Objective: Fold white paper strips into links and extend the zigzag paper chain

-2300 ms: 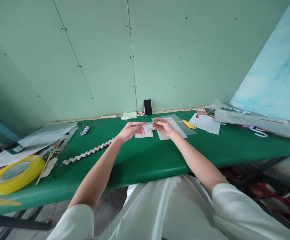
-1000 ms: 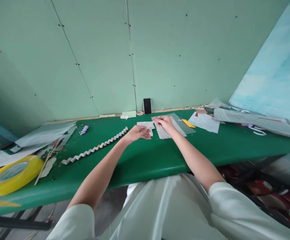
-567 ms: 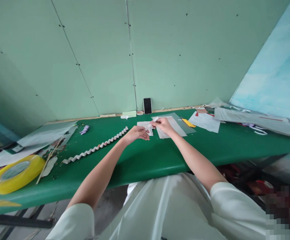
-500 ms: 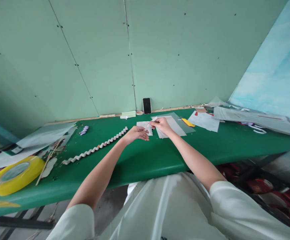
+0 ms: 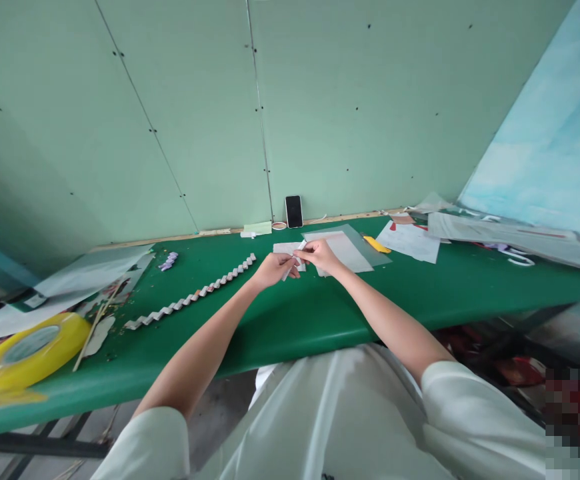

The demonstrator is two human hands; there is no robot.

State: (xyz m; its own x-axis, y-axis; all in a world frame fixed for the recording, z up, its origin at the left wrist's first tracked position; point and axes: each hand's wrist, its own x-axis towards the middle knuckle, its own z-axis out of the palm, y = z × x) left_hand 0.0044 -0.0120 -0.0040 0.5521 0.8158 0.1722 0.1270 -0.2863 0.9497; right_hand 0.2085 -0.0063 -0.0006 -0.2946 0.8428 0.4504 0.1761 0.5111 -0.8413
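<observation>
Over the green table, my left hand and my right hand meet with closed fingertips on a narrow strip of white paper. The strip slants between them, and my fingers hide much of it. Behind and below my hands lies a small white paper piece. Larger pale paper sheets lie just right of my right hand. To the left of my left hand stretches a zigzag folded paper chain.
A phone leans on the wall beside a tape ring. A yellow utility knife and papers lie rightward. At left are a big yellow tape roll, thin sticks and small purple folded pieces.
My hands have drawn closer together. The paper between them now shows as a narrow slanted strip, with my right fingertips lower and nearer my left fingers.
</observation>
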